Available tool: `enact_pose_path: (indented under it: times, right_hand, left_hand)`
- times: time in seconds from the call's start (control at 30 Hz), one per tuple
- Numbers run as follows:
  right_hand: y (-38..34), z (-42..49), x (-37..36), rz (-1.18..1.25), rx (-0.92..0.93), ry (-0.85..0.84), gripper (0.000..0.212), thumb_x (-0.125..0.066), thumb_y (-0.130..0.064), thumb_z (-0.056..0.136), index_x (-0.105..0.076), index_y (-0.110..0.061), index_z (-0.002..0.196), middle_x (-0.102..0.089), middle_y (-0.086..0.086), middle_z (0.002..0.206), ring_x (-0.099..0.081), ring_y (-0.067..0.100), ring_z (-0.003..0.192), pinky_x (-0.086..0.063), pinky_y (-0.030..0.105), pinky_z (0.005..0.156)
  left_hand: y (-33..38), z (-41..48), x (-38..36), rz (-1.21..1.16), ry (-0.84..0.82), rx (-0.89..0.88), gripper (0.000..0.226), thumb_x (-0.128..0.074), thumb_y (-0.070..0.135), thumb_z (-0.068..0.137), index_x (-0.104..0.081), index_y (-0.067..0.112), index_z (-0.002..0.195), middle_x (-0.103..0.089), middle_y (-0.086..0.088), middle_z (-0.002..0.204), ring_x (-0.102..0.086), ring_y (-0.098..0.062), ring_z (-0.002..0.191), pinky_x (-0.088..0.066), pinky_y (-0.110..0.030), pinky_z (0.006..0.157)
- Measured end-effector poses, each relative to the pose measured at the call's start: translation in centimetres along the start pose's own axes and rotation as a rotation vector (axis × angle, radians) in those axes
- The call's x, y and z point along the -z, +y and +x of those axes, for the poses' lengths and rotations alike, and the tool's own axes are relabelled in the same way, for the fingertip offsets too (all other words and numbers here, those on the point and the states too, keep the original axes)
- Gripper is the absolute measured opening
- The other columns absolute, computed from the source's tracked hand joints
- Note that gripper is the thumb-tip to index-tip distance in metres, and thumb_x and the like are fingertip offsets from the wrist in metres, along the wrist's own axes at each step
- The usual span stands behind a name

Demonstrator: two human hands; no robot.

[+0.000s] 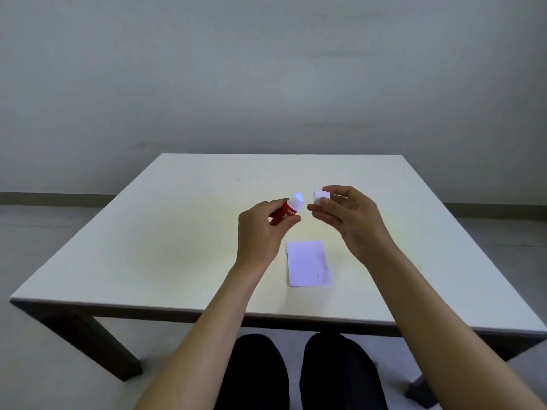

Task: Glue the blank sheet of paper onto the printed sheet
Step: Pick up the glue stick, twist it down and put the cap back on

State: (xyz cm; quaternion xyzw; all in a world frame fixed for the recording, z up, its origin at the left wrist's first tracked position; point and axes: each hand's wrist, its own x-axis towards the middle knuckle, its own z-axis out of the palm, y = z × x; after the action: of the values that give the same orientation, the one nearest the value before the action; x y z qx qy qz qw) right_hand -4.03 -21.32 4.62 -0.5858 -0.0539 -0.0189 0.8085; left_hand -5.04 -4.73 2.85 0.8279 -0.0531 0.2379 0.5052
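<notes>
Glue stick (286,212) pinched in left fingers (288,219), tip up-right; cap (321,197) pinched in right fingers (325,205), just beside; sheet (308,263) below on bench (177,232).

A white-topped table (183,232) on dark legs stands before me, set against a plain grey wall (266,69); my knees in black trousers (257,374) sit beneath its near edge.

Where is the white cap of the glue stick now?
In the head view, the small white plastic cap is pinched in the right hand, above the white table, just right of the red glue stick's tip.
</notes>
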Motion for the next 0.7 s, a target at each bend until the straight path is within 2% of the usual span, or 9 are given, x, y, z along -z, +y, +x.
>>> enact_pose_path:
  times: [0.13, 0.23, 0.37, 0.43, 0.57, 0.63, 0.67, 0.7]
  right_hand:
    - [-0.6, -1.0, -1.2, -0.16, 0.08, -0.023, 0.021, -0.067, -0.001, 0.082, -0.064, -0.006, 0.102, -0.07, 0.017, 0.097, -0.074, 0.027, 0.082, -0.059, 0.027, 0.078]
    - [-1.0, -1.4, -1.6, -0.289, 0.144, -0.013, 0.022, -0.068, -0.001, 0.081, -0.065, -0.006, 0.102, -0.07, 0.015, 0.098, -0.074, 0.023, 0.079, -0.06, 0.027, 0.076]
    - [-1.5, -1.7, -2.0, -0.48, 0.188, 0.008, 0.022, -0.068, -0.005, 0.081, -0.067, -0.017, 0.099, -0.072, 0.007, 0.1, -0.074, 0.025, 0.083, -0.058, 0.041, 0.086]
    - [-1.6, -1.8, -2.0, -0.53, 0.218, 0.006, 0.023, -0.069, -0.006, 0.081, -0.068, -0.023, 0.096, -0.073, 0.001, 0.097, -0.074, 0.021, 0.082, -0.057, 0.039, 0.085]
    - [-1.7, -1.6, -1.8, -0.69, 0.278, -0.073, 0.022, -0.07, -0.01, 0.08, -0.068, -0.029, 0.093, -0.072, -0.008, 0.083, -0.07, 0.003, 0.068, -0.054, 0.014, 0.07]
    - [-1.7, -1.4, -1.9, -0.739, 0.29, -0.112, 0.015, -0.071, -0.014, 0.081, -0.069, -0.025, 0.09, -0.07, -0.008, 0.075, -0.067, 0.002, 0.059, -0.053, 0.013, 0.062]
    - [-1.6, -1.3, -2.0, -0.77, 0.294, -0.11, 0.006, -0.07, -0.018, 0.081, -0.069, -0.023, 0.085, -0.068, -0.007, 0.069, -0.063, 0.004, 0.054, -0.052, 0.016, 0.058]
    - [-1.6, -1.3, -2.2, -0.849, 0.303, -0.079, 0.009, -0.068, -0.025, 0.083, -0.067, -0.021, 0.076, -0.063, -0.006, 0.062, -0.058, 0.008, 0.05, -0.048, 0.02, 0.054]
  left_hand:
    - [0.6, -0.2, 0.4, 0.008, -0.021, -0.012, 0.027, -0.074, 0.026, 0.076, -0.074, 0.021, 0.103, -0.068, 0.013, 0.077, -0.064, -0.007, 0.075, -0.056, -0.032, 0.075]
    - [0.7, -0.4, 0.6, 0.001, -0.045, -0.014, 0.025, -0.074, 0.026, 0.076, -0.074, 0.022, 0.1, -0.067, 0.016, 0.076, -0.063, -0.005, 0.075, -0.056, -0.036, 0.075]
    - [0.8, -0.6, 0.7, 0.05, -0.059, -0.032, 0.032, -0.076, 0.022, 0.075, -0.072, 0.018, 0.106, -0.072, 0.002, 0.088, -0.065, -0.015, 0.08, -0.056, -0.04, 0.077]
    - [0.9, -0.6, 1.0, 0.063, -0.06, -0.045, 0.034, -0.077, 0.021, 0.074, -0.071, 0.017, 0.108, -0.073, -0.003, 0.091, -0.065, -0.019, 0.082, -0.055, -0.042, 0.077]
    - [1.3, -0.7, 1.4, 0.157, -0.088, -0.125, 0.028, -0.075, 0.021, 0.076, -0.072, 0.019, 0.103, -0.071, -0.004, 0.084, -0.063, -0.023, 0.077, -0.053, -0.042, 0.072]
    - [1.5, -0.8, 1.6, 0.216, -0.102, -0.155, 0.025, -0.074, 0.023, 0.076, -0.073, 0.021, 0.101, -0.07, -0.004, 0.081, -0.062, -0.023, 0.074, -0.052, -0.04, 0.068]
    - [1.6, -0.9, 1.6, 0.232, -0.1, -0.154, 0.024, -0.074, 0.024, 0.076, -0.073, 0.022, 0.1, -0.071, -0.003, 0.081, -0.062, -0.023, 0.074, -0.051, -0.039, 0.067]
    - [1.7, -1.0, 1.6, 0.24, -0.1, -0.146, 0.024, -0.074, 0.025, 0.076, -0.073, 0.022, 0.1, -0.071, -0.003, 0.081, -0.062, -0.023, 0.074, -0.051, -0.037, 0.067]
